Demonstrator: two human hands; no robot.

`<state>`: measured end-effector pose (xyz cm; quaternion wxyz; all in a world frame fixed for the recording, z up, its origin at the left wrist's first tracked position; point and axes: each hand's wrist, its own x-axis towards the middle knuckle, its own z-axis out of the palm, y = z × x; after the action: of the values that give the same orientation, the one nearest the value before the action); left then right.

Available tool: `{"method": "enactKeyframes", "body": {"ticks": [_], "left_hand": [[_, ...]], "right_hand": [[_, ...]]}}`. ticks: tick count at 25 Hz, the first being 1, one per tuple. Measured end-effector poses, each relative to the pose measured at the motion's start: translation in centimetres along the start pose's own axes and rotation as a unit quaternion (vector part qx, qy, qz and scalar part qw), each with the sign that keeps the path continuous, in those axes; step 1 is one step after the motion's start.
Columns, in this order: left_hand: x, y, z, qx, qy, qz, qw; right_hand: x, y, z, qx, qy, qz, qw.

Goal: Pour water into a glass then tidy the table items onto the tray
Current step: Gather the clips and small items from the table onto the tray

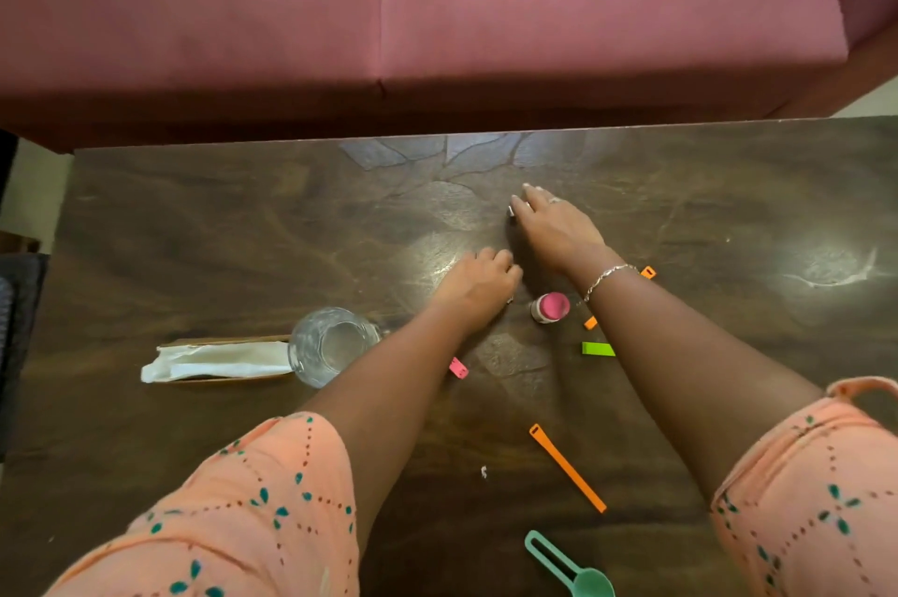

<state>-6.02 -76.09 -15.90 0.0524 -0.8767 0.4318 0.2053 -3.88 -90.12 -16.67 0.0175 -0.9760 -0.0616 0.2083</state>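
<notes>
Both hands are stretched out over the surface, beyond the glass and to its right. The left hand is nearer the glass, with its fingers curled under and its knuckles down on the wood; I cannot tell whether it holds anything. The right hand lies farther from the glass, fingers straight and spread, their tips at a small pale thing too small to name. It grips nothing.

A maroon sofa runs along the far edge of the surface, well beyond the glass. A wooden holder of white napkins touches the glass on its left. The glass is clear and stands upright just left of the left forearm.

A long orange strip lies nearer the person than the glass and to its right. A teal measuring spoon lies nearer still, at the frame's bottom edge. A small pink-capped bottle stands right of the glass, between the two forearms. A green clip lies just past the bottle, against the right forearm. A pink piece shows close to the glass, at the right edge of the left forearm.
</notes>
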Motion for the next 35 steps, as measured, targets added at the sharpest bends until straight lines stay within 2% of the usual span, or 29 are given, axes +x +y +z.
{"method": "enactKeyframes", "body": {"ticks": [4,9,13,17,20,24,29,32,35], "left_hand": [[0.9,0.1,1.0,0.025,-0.02,0.011,0.999],[0.6,0.7,1.3,-0.005,-0.021,0.004,1.0],[-1.4,1.0,0.2,-0.103,0.059,-0.04,0.992],[-5.4,-0.2,-1.0,-0.177,0.126,-0.077,0.973],[-8.4,-2.3,-2.0,-0.181,0.149,-0.09,0.968],[-13.0,-6.3,-2.0,-0.153,0.158,-0.093,0.971],[-22.5,-12.6,-0.3,-0.131,0.169,-0.118,0.97],[-28.6,-16.5,1.8,-0.127,0.148,-0.165,0.967],[-35.2,-21.1,3.8,-0.134,0.138,-0.248,0.949]], "right_hand": [[1.1,0.0,0.2,-0.023,0.008,0.009,1.0],[0.8,-0.5,1.4,-0.04,0.017,0.038,0.998],[0.1,-0.6,1.7,-0.028,0.013,0.074,0.997],[-0.3,-2.7,-0.1,0.075,0.07,0.097,0.99],[-0.4,-5.5,-2.0,0.133,0.112,0.088,0.981],[-0.7,-10.9,-3.6,0.187,0.13,0.066,0.971],[-0.3,-21.3,-5.8,0.219,0.133,0.003,0.967],[0.3,-27.7,-6.8,0.231,0.11,-0.038,0.966],[1.0,-35.2,-7.6,0.231,0.086,-0.099,0.964]]}}
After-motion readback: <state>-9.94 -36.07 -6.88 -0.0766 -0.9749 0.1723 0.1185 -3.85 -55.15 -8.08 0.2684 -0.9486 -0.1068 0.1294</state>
